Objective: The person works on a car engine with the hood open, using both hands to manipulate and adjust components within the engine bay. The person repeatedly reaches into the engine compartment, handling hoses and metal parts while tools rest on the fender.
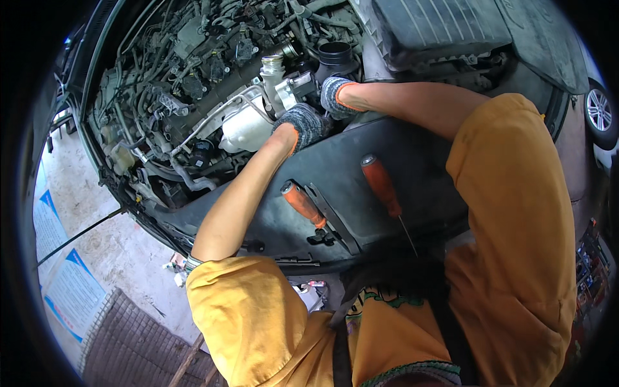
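Both my hands wear grey knitted gloves with orange cuffs and reach into the front of a car's engine bay. My left hand [306,126] is down beside a silver metal engine part [293,90] and a rounded metal heat shield [246,129]. Close to its right, my right hand [336,98] reaches in below a black round duct opening [335,53]. The fingers of both hands are hidden, so what they grip does not show. On the dark front cover [335,168] lie an orange-handled screwdriver [382,184] and another orange-handled tool [302,203] next to a flat dark metal tool [332,218].
Hoses, wiring and pipes [187,64] fill the engine bay at the left. A black ribbed air filter box [438,29] stands at the back right. A thin rod [80,235] crosses the left side above the floor. Another car's wheel [599,113] shows at far right.
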Available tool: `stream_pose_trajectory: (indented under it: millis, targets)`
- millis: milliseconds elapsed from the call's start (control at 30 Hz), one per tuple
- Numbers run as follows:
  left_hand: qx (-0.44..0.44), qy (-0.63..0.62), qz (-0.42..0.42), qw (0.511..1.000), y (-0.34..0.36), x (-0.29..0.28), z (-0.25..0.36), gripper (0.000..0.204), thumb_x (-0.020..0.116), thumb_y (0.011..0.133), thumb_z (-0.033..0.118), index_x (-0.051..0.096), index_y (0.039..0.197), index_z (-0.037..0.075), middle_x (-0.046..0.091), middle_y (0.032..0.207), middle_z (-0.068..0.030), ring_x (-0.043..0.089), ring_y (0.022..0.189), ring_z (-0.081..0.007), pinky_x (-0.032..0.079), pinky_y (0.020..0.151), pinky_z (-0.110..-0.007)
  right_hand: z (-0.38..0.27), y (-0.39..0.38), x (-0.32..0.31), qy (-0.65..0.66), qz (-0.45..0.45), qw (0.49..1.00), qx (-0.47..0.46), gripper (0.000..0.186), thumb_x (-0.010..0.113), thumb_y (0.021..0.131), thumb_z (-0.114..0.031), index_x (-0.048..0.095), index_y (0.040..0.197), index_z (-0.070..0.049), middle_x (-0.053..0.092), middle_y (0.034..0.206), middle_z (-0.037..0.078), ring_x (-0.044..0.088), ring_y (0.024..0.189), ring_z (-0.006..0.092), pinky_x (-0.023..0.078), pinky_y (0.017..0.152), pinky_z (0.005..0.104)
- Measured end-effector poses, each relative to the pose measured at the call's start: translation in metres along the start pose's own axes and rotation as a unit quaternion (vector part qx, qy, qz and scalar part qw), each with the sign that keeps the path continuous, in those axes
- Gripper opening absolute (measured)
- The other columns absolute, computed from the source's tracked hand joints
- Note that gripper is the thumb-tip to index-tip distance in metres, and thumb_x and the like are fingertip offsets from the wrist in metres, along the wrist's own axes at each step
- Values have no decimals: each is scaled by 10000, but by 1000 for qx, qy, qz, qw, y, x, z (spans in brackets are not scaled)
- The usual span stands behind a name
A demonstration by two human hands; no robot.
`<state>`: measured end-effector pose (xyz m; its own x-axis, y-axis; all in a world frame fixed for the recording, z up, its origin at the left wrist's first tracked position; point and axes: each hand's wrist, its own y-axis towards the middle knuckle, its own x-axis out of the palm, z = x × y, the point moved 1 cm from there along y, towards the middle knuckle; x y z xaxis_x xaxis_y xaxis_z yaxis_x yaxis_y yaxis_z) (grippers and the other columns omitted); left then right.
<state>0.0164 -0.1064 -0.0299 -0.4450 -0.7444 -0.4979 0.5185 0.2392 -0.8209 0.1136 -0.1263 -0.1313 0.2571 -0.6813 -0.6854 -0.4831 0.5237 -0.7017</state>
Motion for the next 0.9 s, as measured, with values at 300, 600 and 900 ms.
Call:
stream_pose_trajectory:
  millis: [300, 600, 900]
  targets:
    - [-109, -135, 27, 984, -13, 1, 6, 477, 544, 824, 498, 699, 938, 61, 666, 960, -203, 617, 927, -393, 491, 819, -416, 3, 5, 2, 87, -19, 996, 32, 340, 738, 698, -176, 718, 1032, -115, 699, 1024, 93, 681, 866, 287, 554, 703, 411]
    - [-78, -30, 203, 976, -11, -6, 19, 409, 576, 808, 407, 701, 850, 20, 662, 869, -226, 633, 854, -387, 493, 769, -447, 15, -1, 9, 76, 6, 997, -6, 300, 696, 744, -259, 713, 986, -83, 699, 948, 114, 671, 842, 294, 533, 728, 375]
    - [-71, -27, 142, 987, 10, 3, 15, 383, 540, 794, 358, 704, 834, 14, 652, 868, -255, 638, 876, -393, 511, 774, -426, 4, -40, -21, 96, 4, 995, -25, 413, 754, 685, -249, 664, 1073, -139, 701, 949, 77, 671, 862, 287, 529, 758, 365]
